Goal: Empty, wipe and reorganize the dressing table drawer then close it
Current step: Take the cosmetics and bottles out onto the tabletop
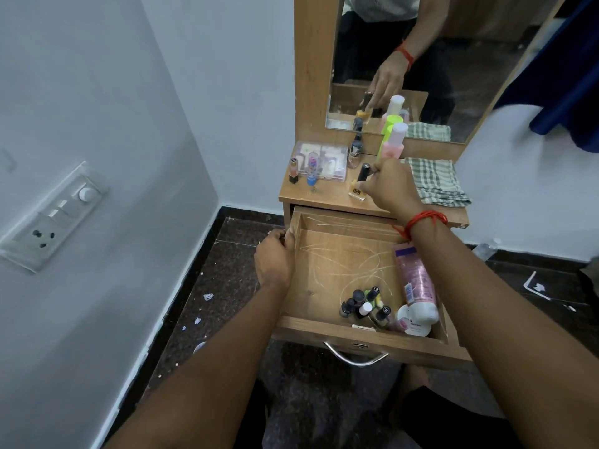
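Landmark: the drawer [327,254], pulled out from under the counter [324,197], its wooden floor scratched and mostly bare.
Left hand [275,259]: at the drawer's left wall near the back corner, arm stretched forward and nearly straight, back of the hand up.
Left fingers [289,236]: curled over the rim of the left wall and gripping it.
Right hand [390,186]: above and behind the drawer, over the counter, arm reaching across the drawer's right side, a red thread [424,220] around the wrist.
Right fingers [372,175]: pinched together on a small bottle with a black cap [363,175] that leans to the right, its clear base down at the counter; whether the base touches the wood, I cannot tell.
In the drawer, front right corner: a cluster of small nail polish bottles [364,306], a pink tube [415,280] lying along the right wall with its white cap toward the front, and a white jar [413,322] beside that cap.
On the counter, behind the drawer to the left: a clear plastic box [324,158], a small bottle with a black base [293,171] and a blue-bottomed tube [311,170], both standing upright.
On the counter, behind the drawer at centre: a pink bottle [393,142] and a green bottle [387,131] against the mirror [453,59].
On the counter, behind the drawer to the right: a folded checked cloth [436,181].
Drawer front: a metal handle [355,356] hangs below it.
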